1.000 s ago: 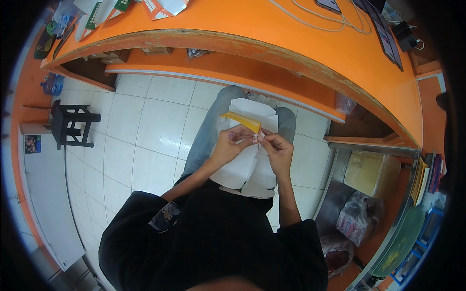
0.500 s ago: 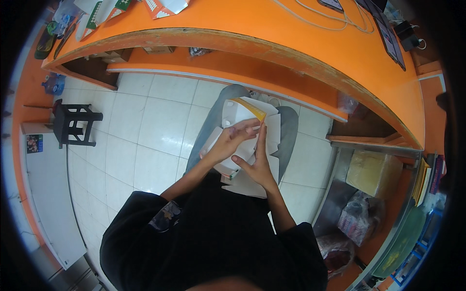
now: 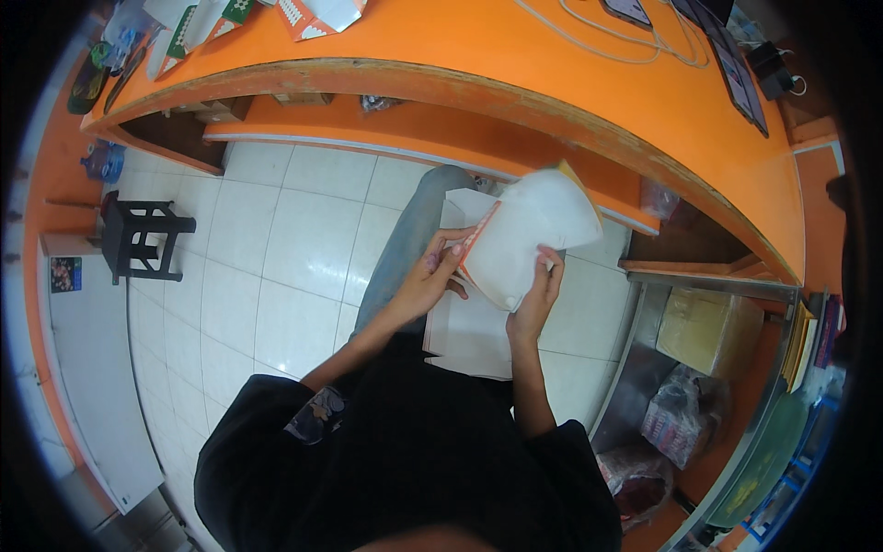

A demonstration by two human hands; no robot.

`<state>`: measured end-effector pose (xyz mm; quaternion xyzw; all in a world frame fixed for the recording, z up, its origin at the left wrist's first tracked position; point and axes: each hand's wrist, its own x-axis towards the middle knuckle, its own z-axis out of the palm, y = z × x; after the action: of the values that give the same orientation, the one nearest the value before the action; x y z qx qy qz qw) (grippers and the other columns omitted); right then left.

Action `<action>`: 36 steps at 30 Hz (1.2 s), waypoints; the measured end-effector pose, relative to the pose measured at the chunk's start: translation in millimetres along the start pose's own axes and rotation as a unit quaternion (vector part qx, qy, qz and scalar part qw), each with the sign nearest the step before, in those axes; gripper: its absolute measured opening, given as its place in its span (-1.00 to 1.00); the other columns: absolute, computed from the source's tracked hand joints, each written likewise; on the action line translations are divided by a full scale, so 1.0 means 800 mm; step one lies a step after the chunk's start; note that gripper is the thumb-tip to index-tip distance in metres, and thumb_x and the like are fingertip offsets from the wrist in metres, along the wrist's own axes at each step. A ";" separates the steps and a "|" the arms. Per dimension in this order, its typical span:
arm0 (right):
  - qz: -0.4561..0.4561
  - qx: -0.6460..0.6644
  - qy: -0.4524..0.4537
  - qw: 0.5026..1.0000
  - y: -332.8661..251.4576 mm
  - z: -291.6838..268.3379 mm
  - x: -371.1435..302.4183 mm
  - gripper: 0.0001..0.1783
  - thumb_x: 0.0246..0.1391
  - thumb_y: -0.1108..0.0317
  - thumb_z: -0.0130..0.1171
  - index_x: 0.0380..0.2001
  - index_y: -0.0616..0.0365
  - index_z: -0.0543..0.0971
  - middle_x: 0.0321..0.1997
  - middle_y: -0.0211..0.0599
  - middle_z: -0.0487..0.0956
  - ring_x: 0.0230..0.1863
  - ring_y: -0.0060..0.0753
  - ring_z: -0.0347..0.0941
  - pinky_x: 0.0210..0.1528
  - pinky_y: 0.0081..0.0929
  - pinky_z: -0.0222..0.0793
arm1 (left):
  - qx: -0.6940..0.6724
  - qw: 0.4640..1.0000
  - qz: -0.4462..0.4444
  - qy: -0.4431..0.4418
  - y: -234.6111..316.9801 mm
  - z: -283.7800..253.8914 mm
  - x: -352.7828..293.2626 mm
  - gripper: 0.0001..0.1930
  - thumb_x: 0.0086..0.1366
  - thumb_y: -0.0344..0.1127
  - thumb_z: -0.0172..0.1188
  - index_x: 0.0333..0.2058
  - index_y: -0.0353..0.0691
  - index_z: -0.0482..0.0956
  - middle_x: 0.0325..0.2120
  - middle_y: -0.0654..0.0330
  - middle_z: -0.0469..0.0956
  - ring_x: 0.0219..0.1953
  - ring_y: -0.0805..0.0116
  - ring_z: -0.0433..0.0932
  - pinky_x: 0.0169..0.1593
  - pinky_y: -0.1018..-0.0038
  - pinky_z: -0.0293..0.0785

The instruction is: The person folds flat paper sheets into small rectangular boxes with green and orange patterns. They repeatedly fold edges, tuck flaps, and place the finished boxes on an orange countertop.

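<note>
A partly folded paper carton (image 3: 529, 225), white inside with orange and yellow outer edges, is held up above my lap. My left hand (image 3: 436, 274) grips its orange side edge between thumb and fingers. On the other side my right hand (image 3: 536, 299) pinches the lower right edge, thumb against the white inner face. Beneath it, flat white carton blanks (image 3: 469, 339) lie across my thighs, partly covered by the held carton and my hands.
Ahead, an orange counter (image 3: 441, 41) carries folded cartons (image 3: 313, 17), a phone (image 3: 629, 11) and a white cable (image 3: 589, 41). A black stool (image 3: 143, 237) stands on the left floor. To the right, a metal-edged shelf holds a yellowish wrapped block (image 3: 706, 329) and plastic bags (image 3: 682, 416).
The carton has been turned and raised up and to the right, so its white inner face now shows broadly. My right hand has moved right; my left has shifted little.
</note>
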<state>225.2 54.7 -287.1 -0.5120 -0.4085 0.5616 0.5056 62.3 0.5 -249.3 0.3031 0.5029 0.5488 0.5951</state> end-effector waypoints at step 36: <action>0.041 0.002 -0.297 0.954 -0.099 -0.010 -0.022 -0.17 -0.04 0.70 0.23 0.23 0.08 0.04 0.00 0.01 0.49 0.05 -0.28 0.47 0.00 -0.43 0.51 | 0.223 0.960 0.052 -0.163 0.071 -0.017 -0.010 -0.38 0.23 -0.53 0.13 0.26 -0.20 0.17 0.16 0.06 0.30 0.14 0.31 0.35 0.12 0.37 0.37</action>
<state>244.2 49.4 -208.3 -0.3375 -0.5180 0.7093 0.3386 31.2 2.7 -199.8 0.5392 0.4919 0.3960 0.5572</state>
